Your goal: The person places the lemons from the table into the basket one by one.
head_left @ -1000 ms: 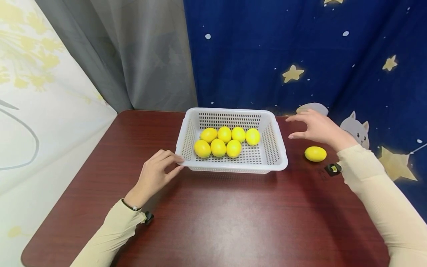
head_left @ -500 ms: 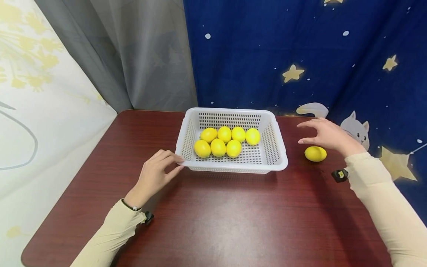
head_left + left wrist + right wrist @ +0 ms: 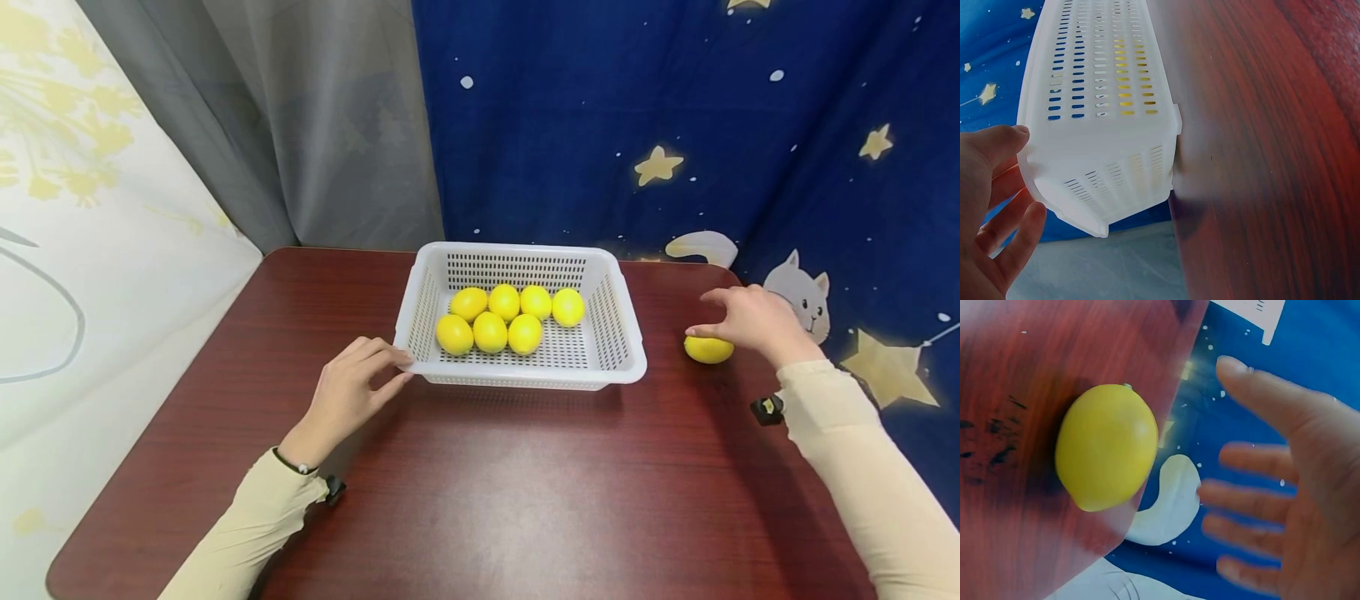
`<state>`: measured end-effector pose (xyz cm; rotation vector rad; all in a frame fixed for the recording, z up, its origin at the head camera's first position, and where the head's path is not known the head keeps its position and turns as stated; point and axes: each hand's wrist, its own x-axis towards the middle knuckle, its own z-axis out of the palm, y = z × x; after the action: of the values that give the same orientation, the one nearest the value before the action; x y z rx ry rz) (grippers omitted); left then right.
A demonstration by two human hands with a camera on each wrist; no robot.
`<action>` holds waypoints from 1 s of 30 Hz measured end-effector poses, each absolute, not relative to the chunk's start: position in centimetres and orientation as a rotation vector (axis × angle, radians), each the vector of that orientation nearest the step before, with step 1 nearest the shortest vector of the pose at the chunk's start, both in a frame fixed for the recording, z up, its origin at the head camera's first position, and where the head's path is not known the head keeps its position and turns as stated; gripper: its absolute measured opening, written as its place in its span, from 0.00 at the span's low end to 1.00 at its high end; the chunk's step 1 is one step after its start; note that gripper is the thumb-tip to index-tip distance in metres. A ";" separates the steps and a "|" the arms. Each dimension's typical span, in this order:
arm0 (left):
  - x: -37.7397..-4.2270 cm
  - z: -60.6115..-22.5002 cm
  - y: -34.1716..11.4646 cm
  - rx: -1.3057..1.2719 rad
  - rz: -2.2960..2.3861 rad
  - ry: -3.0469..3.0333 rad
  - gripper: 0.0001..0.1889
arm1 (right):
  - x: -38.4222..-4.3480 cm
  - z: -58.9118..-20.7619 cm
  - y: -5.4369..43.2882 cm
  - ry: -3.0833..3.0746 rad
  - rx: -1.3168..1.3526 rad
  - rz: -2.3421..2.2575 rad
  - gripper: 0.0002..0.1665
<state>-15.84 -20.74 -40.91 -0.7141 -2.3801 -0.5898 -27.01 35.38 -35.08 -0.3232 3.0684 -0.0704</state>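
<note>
A white perforated plastic basket [image 3: 525,376] sits on the table with several yellow lemons [image 3: 491,332] in two rows inside. My left hand [image 3: 347,392] pinches the rim at the basket's near left corner; in the left wrist view the thumb [image 3: 1020,130] is on the rim's outer side and part of the index finger is hidden behind it. One more lemon [image 3: 708,351] lies on the table right of the basket. Over it hovers my right hand [image 3: 761,321], fingers spread and holding nothing. The right wrist view shows a gap between that lemon [image 3: 1107,447] and the fingers.
The dark red wooden table [image 3: 495,492] has rounded corners. A blue star-patterned curtain [image 3: 555,125] and a grey curtain [image 3: 352,142] hang behind its far edge. At the left hangs a white cloth [image 3: 112,275] with a yellow pattern.
My right hand has moved right and toward me, from beside the basket to over the loose lemon, now partly covering it. The left hand, basket and lemons have stayed put.
</note>
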 end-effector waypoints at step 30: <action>-15.8 -41.0 -20.8 -0.709 -0.596 -2.376 0.11 | -25.6 -38.6 36.2 3.000 0.027 -0.255 0.42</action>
<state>-15.83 -20.75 -40.95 -0.7094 -2.3760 -0.5963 -25.64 36.17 -38.59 0.0271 2.9996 -0.2551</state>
